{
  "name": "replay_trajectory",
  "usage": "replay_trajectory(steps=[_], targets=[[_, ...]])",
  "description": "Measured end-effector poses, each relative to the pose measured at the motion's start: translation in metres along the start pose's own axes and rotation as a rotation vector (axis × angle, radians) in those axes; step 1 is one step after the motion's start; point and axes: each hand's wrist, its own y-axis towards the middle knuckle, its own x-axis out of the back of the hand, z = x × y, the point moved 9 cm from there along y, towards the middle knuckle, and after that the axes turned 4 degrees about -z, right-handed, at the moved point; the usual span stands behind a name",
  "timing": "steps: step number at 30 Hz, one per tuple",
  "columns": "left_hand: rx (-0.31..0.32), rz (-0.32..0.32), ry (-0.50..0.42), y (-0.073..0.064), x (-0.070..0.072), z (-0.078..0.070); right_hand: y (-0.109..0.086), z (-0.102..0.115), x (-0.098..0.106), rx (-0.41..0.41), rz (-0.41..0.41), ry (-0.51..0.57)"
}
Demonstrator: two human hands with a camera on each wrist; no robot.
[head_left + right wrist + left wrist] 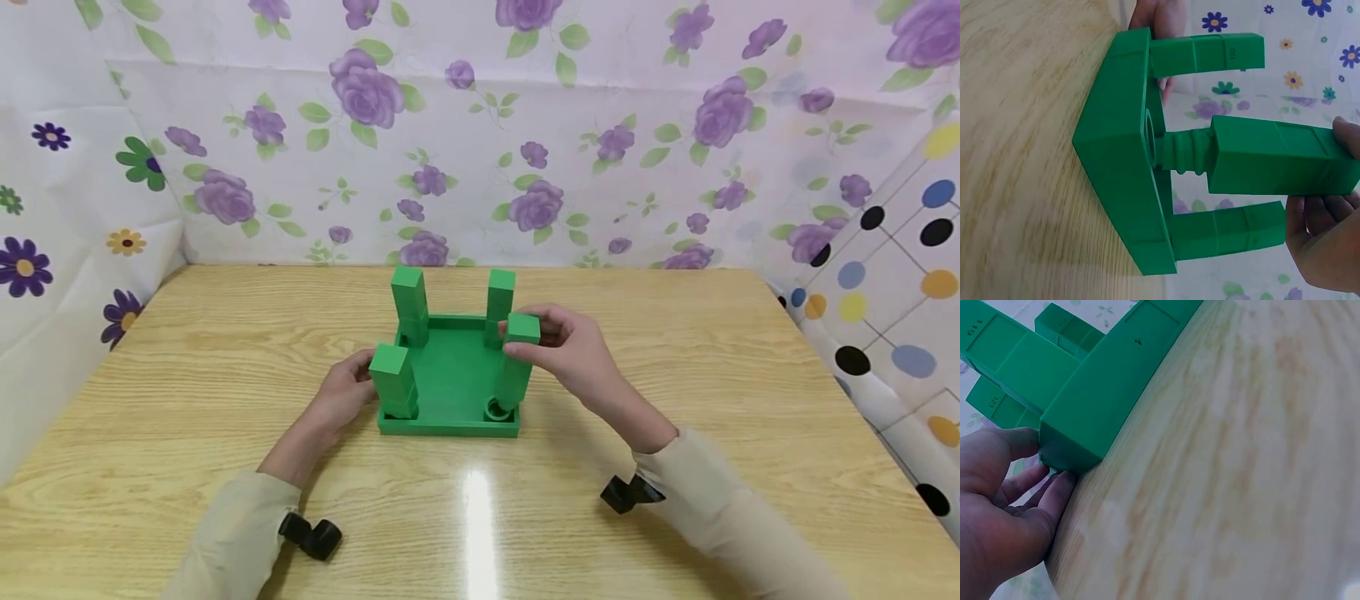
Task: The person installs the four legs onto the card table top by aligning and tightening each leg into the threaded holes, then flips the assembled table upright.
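A shallow green square base (pixel 456 367), like an upturned toy table, lies on the wooden table with a green block leg at each corner. My right hand (pixel 573 346) grips the near right leg (pixel 1279 156) by its upper end, thumb on one side and fingers on the other. That leg leans slightly, and its threaded lower end (pixel 1188 152) shows at the round corner socket (pixel 497 409). My left hand (pixel 347 396) holds the base's left side near the front corner, with thumb and fingertips against the wall (pixel 1069 440). Beside it stands the near left leg (pixel 392 379).
The far left leg (pixel 410 302) and far right leg (pixel 500 304) stand upright at the back corners. The wooden table (pixel 225 358) ends at a flowered cloth (pixel 465 150). Black wrist cameras sit on both sleeves (pixel 232 525).
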Motion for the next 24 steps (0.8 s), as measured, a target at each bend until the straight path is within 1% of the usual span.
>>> replay_trajectory(steps=[6, 8, 14, 16, 21, 24], targets=[[0.004, -0.003, 0.002, 0.000, 0.000, 0.001, -0.002, 0.000, -0.013, 0.029, 0.044, -0.013], [0.002, -0.002, -0.002, 0.000, 0.000, 0.001, -0.002, -0.001, -0.017, 0.023, 0.054, -0.025], [-0.005, 0.010, -0.011, -0.002, -0.002, 0.000, -0.006, -0.010, -0.023, -0.012, 0.075, -0.122], [-0.002, 0.015, -0.009, -0.002, -0.002, 0.000, -0.007, -0.011, -0.024, -0.008, 0.076, -0.146], [0.005, 0.021, -0.007, -0.002, -0.002, -0.001, -0.008, -0.009, -0.024, 0.031, 0.069, -0.180], [0.006, 0.019, -0.008, -0.002, -0.002, -0.001, -0.008, -0.006, -0.026, 0.076, 0.088, -0.198]])
